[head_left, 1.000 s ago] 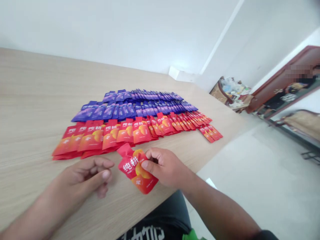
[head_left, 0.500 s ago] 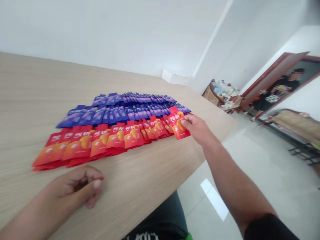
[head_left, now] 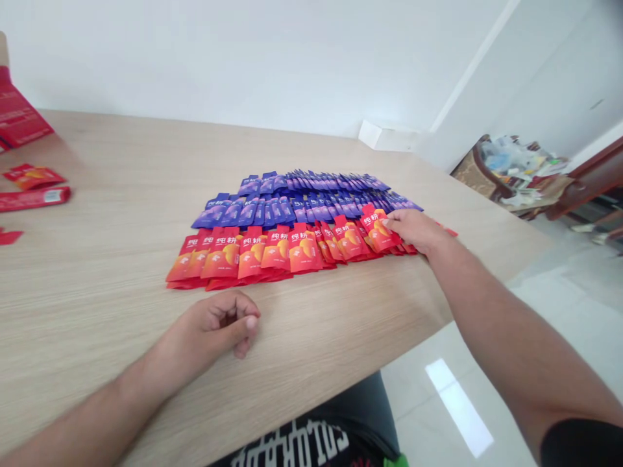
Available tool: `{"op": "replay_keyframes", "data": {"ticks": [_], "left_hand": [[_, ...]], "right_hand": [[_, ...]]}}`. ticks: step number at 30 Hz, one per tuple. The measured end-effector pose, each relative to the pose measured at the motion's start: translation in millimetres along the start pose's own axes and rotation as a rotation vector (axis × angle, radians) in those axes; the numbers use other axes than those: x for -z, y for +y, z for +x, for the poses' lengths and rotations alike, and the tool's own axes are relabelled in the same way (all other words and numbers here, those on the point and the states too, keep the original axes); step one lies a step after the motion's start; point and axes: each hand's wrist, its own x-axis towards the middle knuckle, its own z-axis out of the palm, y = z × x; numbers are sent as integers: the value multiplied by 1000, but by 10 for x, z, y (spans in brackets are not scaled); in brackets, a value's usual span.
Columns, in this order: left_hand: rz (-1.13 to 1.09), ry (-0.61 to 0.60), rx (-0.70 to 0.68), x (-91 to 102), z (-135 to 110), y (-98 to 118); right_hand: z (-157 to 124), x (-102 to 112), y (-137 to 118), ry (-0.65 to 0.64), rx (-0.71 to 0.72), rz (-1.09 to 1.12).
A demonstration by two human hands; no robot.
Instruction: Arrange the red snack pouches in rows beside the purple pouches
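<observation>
My right hand [head_left: 416, 228] pinches a red packet [head_left: 379, 232] with orange fruit on its front, holding it over the right part of the red row. Red packets [head_left: 222, 255] of the same kind overlap in a row nearest me. Just behind them lie several blue-purple packets [head_left: 250, 211] in overlapping rows. My left hand [head_left: 228, 322] rests on the wooden table in front of the red row, its fingers curled in with nothing seen in them.
A red box [head_left: 22, 120] stands at the far left, with a loose red packet [head_left: 36, 175] and a flat red carton [head_left: 36, 198] nearby. A white block [head_left: 387, 137] sits against the wall. The table's [head_left: 341, 383] front edge runs close to my body.
My view has turned left, bringing the red box into sight. My right hand has brought the red packet down onto or close above the red row. My left hand keeps its curled pose.
</observation>
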Motion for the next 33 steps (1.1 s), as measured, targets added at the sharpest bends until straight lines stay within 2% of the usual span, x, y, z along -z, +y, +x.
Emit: {"op": "replay_keyframes", "data": {"ticks": [11, 19, 23, 26, 30, 33], "left_hand": [[-24, -10, 8, 5, 3, -2], [8, 8, 19, -14, -20, 63], [-32, 2, 24, -8, -12, 47], [-44, -16, 17, -7, 3, 35], [-57, 21, 16, -25, -71, 90], [-58, 82, -32, 30, -235, 186]], "right_hand": [[-92, -81, -139, 39, 107, -393], [-142, -186, -162, 75, 163, -463], [-237, -147, -158, 170, 166, -427], [-447, -91, -204, 265, 166, -371], [-992, -173, -246, 358, 219, -156], [-1448, -395, -113, 276, 185, -172]]}}
